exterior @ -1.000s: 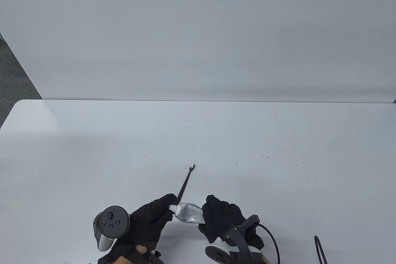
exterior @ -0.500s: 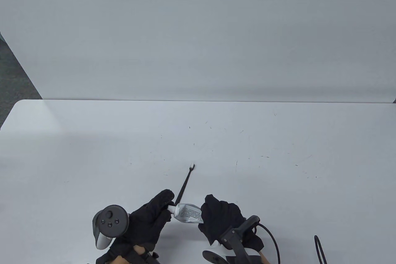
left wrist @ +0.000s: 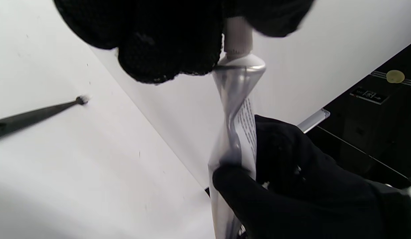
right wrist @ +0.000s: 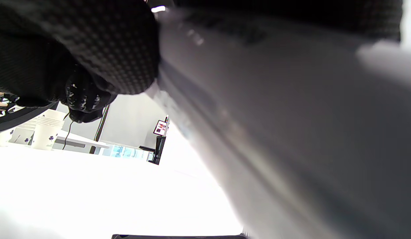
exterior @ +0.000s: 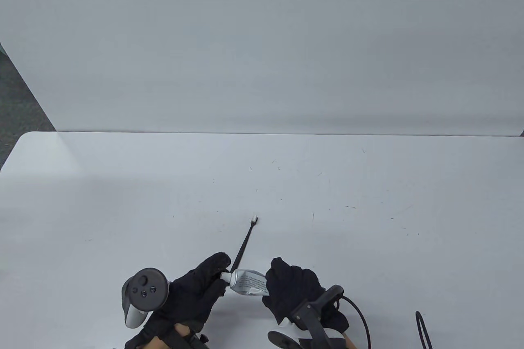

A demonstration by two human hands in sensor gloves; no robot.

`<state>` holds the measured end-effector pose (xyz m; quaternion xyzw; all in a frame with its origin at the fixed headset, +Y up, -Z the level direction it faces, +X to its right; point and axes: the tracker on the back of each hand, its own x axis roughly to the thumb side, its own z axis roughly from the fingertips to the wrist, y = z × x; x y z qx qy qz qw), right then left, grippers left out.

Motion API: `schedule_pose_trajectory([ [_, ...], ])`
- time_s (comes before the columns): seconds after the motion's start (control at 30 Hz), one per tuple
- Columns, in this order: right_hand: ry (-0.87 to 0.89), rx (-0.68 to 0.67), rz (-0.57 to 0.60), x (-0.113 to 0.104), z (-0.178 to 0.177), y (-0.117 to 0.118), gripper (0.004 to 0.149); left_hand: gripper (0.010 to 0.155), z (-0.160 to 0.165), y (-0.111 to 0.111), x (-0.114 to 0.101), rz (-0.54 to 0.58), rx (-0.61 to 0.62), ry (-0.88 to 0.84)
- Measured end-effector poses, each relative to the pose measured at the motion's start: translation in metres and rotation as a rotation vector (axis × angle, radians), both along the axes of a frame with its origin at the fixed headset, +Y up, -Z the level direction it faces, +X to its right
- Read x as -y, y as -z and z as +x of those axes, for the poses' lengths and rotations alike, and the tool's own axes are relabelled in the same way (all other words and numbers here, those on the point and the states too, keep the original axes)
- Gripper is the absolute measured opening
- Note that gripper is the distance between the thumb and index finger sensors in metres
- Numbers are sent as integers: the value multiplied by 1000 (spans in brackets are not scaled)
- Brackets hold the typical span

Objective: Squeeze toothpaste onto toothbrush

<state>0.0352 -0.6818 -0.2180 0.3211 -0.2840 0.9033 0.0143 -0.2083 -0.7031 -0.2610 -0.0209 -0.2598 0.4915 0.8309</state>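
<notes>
A silver toothpaste tube [exterior: 248, 282] is held just above the table's front edge. My right hand [exterior: 291, 288] grips its body. My left hand [exterior: 204, 283] pinches its white cap [exterior: 224, 275]. In the left wrist view the tube [left wrist: 237, 109] looks twisted below the cap [left wrist: 238, 38], with my right hand's fingers [left wrist: 281, 186] around its lower part. In the right wrist view the tube [right wrist: 275, 109] fills the frame, blurred. A black toothbrush [exterior: 245, 242] with white bristles [exterior: 254, 219] lies on the table beyond the hands, head pointing away; it also shows in the left wrist view [left wrist: 32, 116].
The white table [exterior: 123, 201] stretches wide to the left, right and far side, backed by a white wall panel [exterior: 262, 38]. A black cable [exterior: 423, 328] loops at the front right edge. Grey floor [exterior: 16, 99] shows past the table's left corner.
My left hand has turned slightly on the cap, its tracker shifting a little left and down. The tube, my right hand and the toothbrush have stayed in place.
</notes>
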Motion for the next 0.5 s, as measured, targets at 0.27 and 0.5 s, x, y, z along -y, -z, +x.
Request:
schedule_pose_trajectory([
  [0.27, -23, -2, 3, 1, -3, -2, 49, 59, -5, 0, 3, 30, -189, 75],
  [0.5, -21, 0, -1, 1, -2, -1, 48, 53, 1, -1, 0, 44, -101, 40],
])
